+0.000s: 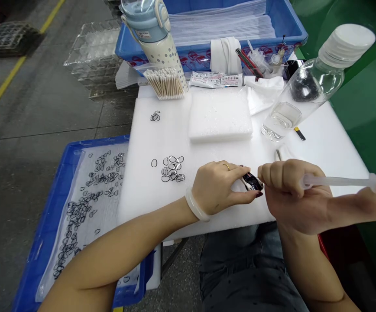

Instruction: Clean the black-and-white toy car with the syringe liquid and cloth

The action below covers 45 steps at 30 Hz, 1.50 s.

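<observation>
Between thumb and fingers, my left hand pinches a small glossy black part with pale edges. My right hand is wrapped around a syringe whose translucent plunger sticks out to the right, the thumb against its end. The syringe's barrel and tip are hidden in the fist, which is close beside the black part; I cannot tell whether they touch. Left of my hands, a group of thin black rings lies on the white foam tabletop. A smaller pile of rings lies farther back.
A white foam block sits mid-table. A clear bottle stands right, near tweezers. Cotton swabs, a flask and a blue bin are behind. A blue tray with many rings is lower left.
</observation>
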### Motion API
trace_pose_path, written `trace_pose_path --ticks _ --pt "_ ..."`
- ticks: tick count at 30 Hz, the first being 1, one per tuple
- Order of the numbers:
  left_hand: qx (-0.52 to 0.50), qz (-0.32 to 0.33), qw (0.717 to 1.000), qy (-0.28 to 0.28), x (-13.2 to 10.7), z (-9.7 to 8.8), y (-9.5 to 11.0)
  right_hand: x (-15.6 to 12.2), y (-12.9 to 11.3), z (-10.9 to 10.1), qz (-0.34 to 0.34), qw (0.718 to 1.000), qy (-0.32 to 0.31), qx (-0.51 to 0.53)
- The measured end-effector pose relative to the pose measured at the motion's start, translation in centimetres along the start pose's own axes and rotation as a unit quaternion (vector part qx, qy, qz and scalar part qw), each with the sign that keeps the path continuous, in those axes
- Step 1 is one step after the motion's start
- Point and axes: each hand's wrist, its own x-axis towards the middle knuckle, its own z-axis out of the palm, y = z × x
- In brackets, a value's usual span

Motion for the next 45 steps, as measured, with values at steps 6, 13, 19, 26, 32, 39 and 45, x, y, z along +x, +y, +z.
trace_pose_path --ticks 6,13,19,26,32,39,45 --pt "0.04 0.037 0.998 -0.012 -0.2 0.1 0.3 5.9 -1.0 1.4 -0.148 0.989 -0.024 -0.019" --pt "0.08 0.05 0.994 -0.06 -0.4 0.0 0.8 8.3 1.3 -1.7 -0.052 0.975 -0.097 -0.194" --pt "0.116 0.045 0.985 -0.117 -0.1 -0.2 0.9 3.8 -0.5 -8.8 -0.005 0.87 0.129 -0.475" --pt "0.119 0.019 0.98 -0.157 0.1 -0.5 1.0 3.5 1.8 -10.1 0.133 0.852 0.075 -0.501" --pt "0.109 0.014 0.981 -0.16 0.1 -0.4 0.9 1.9 0.8 -11.8 0.18 0.875 0.076 -0.443" --pt "0.113 0.022 0.98 -0.164 0.0 -0.4 0.8 0.9 -1.0 -13.7 0.1 0.935 0.186 -0.287" --pt "0.128 0.021 0.976 -0.174 0.1 -0.6 1.2 -0.2 -0.2 -15.4 0.184 0.9 0.154 -0.365"
